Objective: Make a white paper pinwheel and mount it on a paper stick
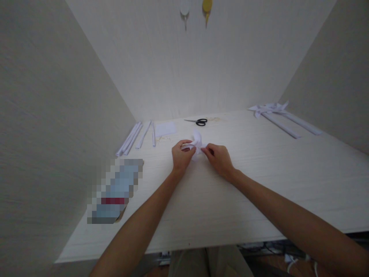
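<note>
A small folded white paper piece (196,143) is held between both hands over the middle of the pale wooden table (259,184). My left hand (181,156) grips its left side with curled fingers. My right hand (219,158) pinches its right side with thumb and fingertips. Part of the paper sticks up above the fingers; the rest is hidden inside the hands.
Black-handled scissors (198,122) lie behind the hands. Several folded white paper strips (135,137) and a flat white sheet (165,129) lie at the back left. Finished paper shapes with long strips (278,115) lie at the back right. A blurred-out object (115,190) sits at the left.
</note>
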`<state>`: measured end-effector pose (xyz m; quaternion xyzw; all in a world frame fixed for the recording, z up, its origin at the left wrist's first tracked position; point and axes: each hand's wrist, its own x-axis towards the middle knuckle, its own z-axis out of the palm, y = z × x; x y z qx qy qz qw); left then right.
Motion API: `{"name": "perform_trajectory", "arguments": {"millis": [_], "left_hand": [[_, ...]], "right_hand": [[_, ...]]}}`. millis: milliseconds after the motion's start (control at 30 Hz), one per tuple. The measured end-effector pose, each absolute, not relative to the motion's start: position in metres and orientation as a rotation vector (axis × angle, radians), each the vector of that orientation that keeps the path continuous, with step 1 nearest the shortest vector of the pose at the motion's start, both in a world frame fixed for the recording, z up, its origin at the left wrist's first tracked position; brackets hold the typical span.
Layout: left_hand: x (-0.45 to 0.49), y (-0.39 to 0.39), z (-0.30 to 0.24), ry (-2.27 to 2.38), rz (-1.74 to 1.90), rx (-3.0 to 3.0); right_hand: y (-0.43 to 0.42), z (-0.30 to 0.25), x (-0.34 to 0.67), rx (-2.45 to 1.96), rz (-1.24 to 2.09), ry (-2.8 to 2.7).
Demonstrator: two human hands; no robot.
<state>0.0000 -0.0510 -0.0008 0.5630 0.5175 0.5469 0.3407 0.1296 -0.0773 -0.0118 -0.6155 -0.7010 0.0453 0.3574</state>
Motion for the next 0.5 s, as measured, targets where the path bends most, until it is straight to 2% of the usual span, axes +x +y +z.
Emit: {"name": "perform_trajectory", "arguments": {"millis": [500], "left_hand": [[0.0014,-0.0506,-0.0015,1.339,1.388,1.495]], "right_hand": [[-0.0762,-0.0146,0.1304,-1.548,0.077,-1.792]]}}
